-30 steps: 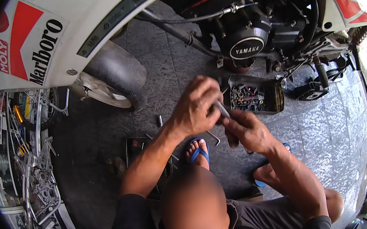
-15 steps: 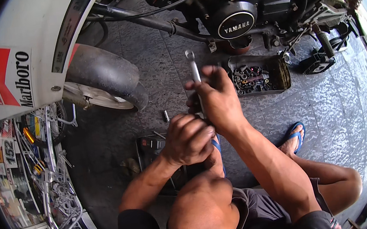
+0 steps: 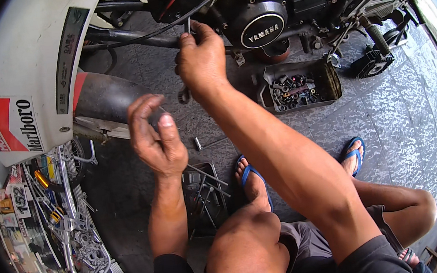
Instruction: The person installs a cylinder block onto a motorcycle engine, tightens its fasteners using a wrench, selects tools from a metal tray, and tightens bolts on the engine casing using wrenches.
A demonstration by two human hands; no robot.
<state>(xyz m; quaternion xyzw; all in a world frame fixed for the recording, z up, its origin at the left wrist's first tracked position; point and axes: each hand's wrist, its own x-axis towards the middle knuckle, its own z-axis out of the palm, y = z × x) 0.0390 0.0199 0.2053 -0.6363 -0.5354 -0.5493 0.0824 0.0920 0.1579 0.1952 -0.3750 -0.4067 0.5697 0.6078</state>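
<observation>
My right hand (image 3: pixel 203 60) is closed round a combination wrench (image 3: pixel 184 96) beside the motorcycle frame tube. One wrench end shows below my fingers; the shaft comes out above them near the engine's front. Whether it sits on a bolt is hidden. My left hand (image 3: pixel 156 138) is raised in front of the front tyre (image 3: pixel 103 95), empty, its fingers apart and slightly bent. The black engine (image 3: pixel 289 4) with its round side cover (image 3: pixel 263 31) is to the right of my right hand.
A metal pan (image 3: pixel 337 82) of small bolts and parts lies under the engine. A socket (image 3: pixel 197 143) rests on the tiled floor, near a tool tray (image 3: pixel 218 201). The white fairing (image 3: pixel 21 62) and metal frame parts (image 3: pixel 69 223) occupy the left side.
My right hand has carried the wrench up and left to the frame near the engine. My left hand has come away from it, moved left and opened.
</observation>
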